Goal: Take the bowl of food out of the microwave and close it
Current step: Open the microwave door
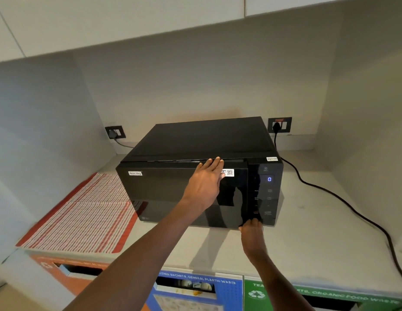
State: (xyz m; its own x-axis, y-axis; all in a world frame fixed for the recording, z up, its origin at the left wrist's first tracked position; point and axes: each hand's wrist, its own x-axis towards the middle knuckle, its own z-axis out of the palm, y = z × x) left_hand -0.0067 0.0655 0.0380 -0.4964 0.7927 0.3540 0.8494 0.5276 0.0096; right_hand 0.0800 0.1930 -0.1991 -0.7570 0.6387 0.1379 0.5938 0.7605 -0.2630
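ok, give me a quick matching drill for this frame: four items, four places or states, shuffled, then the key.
Items:
1. left hand
2. right hand
3. striped cloth
4. microwave display

Places or states:
A. lies flat on the counter, left of the microwave
B. shows a blue 0
C. at the bottom edge of the control panel
D. flat on the door, fingers over its top edge

Pairs: 1-D, 2-C, 3-A, 4-B

The black microwave (195, 176) door hides its interior, its control panel (265, 194) labels are too small to read, and the waste bins (195, 290) are cut off below.
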